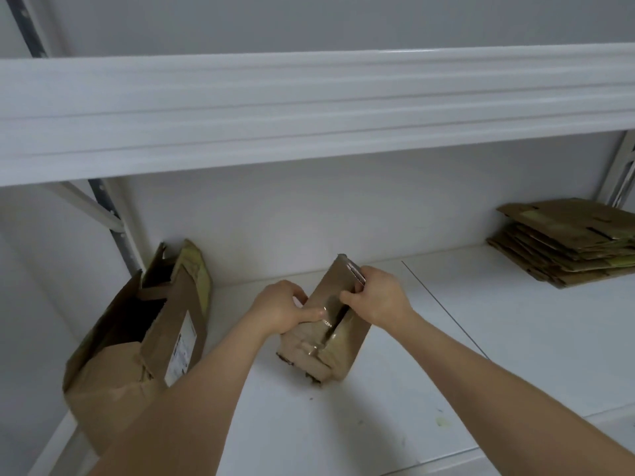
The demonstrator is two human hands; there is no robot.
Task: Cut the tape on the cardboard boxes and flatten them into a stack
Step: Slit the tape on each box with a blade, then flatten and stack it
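A small brown cardboard box [323, 348] stands on the white shelf [446, 355], its taped seam split open down the middle. My left hand [280, 309] grips the box's left side, thumb pressed on the glossy tape. My right hand [376, 297] holds the right flap at the slit, fingers curled over its edge. Whether a blade is in that hand I cannot tell. At the far right lies a stack of flattened boxes [567, 247].
A larger opened cardboard box [137, 338] with a white label leans at the left against the shelf upright [113, 228]. The upper shelf's white beam [309, 108] hangs low across the view. A seam line crosses the shelf surface right of my hands.
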